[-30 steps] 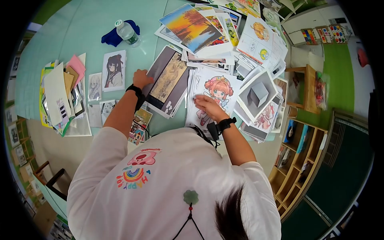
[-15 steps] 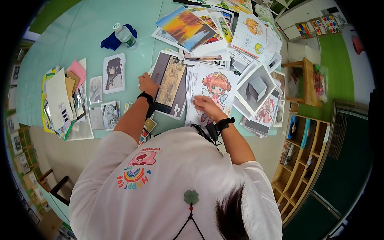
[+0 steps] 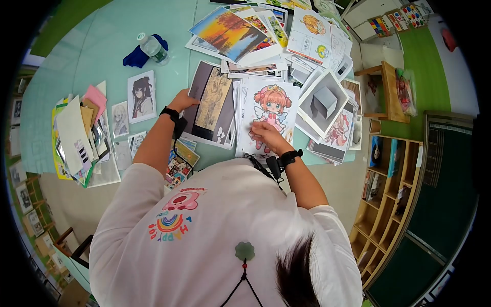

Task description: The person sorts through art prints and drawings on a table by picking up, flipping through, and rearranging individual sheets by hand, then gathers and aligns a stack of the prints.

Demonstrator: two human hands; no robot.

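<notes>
My left hand (image 3: 183,101) is closed on the left edge of a grey-bordered print (image 3: 211,105) with a tan, old-looking drawing in its middle. The thumb lies on top; the other fingers are partly hidden. My right hand (image 3: 267,135) rests on a cartoon picture (image 3: 272,102) of a girl with orange-pink hair. Its fingers lie loosely over the lower half of the sheet. This picture tops a stack of papers (image 3: 239,110) directly right of the grey print. Both wrists wear black bands.
Landscape and flower prints (image 3: 228,35) overlap at the back, beside vegetable drawings (image 3: 313,36). A framed cube picture (image 3: 324,103) lies right. Leftward are a bottle (image 3: 152,48), a blue cloth (image 3: 137,57), character cards (image 3: 141,97) and a paper pile (image 3: 76,140). Colourful sheets (image 3: 179,168) lie near my body.
The view has shifted slightly. My left fingers have closed on the print's edge, with the thumb over it. My right hand sits a little lower on the cartoon picture. More colourful sheets show near my body.
</notes>
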